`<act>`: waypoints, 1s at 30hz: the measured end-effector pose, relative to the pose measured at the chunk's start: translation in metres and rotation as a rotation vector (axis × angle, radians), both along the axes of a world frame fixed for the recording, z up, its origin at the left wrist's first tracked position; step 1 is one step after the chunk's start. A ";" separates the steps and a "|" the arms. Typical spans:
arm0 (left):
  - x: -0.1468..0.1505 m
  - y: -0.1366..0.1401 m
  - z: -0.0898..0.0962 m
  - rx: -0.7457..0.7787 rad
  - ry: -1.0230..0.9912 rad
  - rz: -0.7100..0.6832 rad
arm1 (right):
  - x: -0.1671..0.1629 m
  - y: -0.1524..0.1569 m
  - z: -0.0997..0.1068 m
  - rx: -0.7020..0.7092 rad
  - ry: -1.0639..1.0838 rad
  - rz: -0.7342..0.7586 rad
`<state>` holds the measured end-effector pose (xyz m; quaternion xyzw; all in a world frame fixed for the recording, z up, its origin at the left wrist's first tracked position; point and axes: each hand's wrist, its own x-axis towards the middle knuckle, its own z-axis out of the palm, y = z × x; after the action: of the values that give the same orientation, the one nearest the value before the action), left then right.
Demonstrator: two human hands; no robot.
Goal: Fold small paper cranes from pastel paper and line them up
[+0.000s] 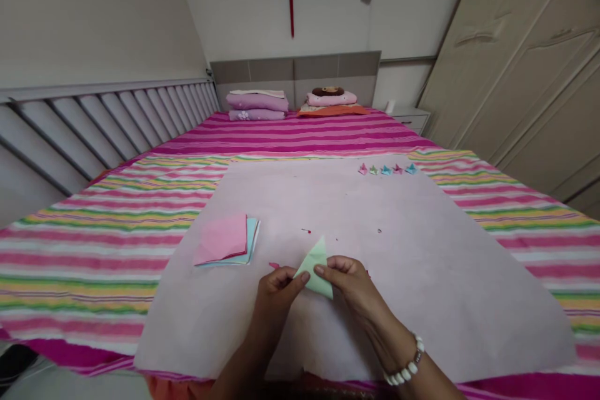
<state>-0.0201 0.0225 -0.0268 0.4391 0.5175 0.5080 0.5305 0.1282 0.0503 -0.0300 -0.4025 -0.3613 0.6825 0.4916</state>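
A light green sheet of origami paper (317, 267), partly folded to a point at the top, is held up between both hands above the pale board. My left hand (277, 290) pinches its left edge between thumb and fingers. On the other side, my right hand (352, 280) grips the right edge with the thumb in front; a white beaded bracelet (407, 370) circles that wrist. Just behind my left fingers lies a small pink object (274, 265), mostly hidden. A dark red bit shows beside my right hand, too little to name.
A stack of pink and blue paper squares (225, 240) lies at the left of the pale board (422, 300). Several small folded paper pieces (385, 170) stand in a row at its far right. Striped bedding (84, 250) surrounds the board; a slatted rail (117, 125) runs along the left.
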 end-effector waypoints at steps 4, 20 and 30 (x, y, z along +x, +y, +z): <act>-0.007 0.002 0.005 -0.006 0.046 -0.113 | 0.003 0.001 0.003 0.038 -0.056 0.097; -0.006 0.021 0.027 -0.021 0.034 -0.002 | 0.002 -0.004 0.000 0.088 -0.202 0.252; -0.009 0.019 0.011 -0.005 0.238 -0.236 | 0.008 0.013 -0.005 0.093 -0.158 0.089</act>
<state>-0.0293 0.0412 -0.0154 0.5526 0.5227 0.3853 0.5224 0.1361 0.0635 -0.0352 -0.4154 -0.4480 0.6521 0.4490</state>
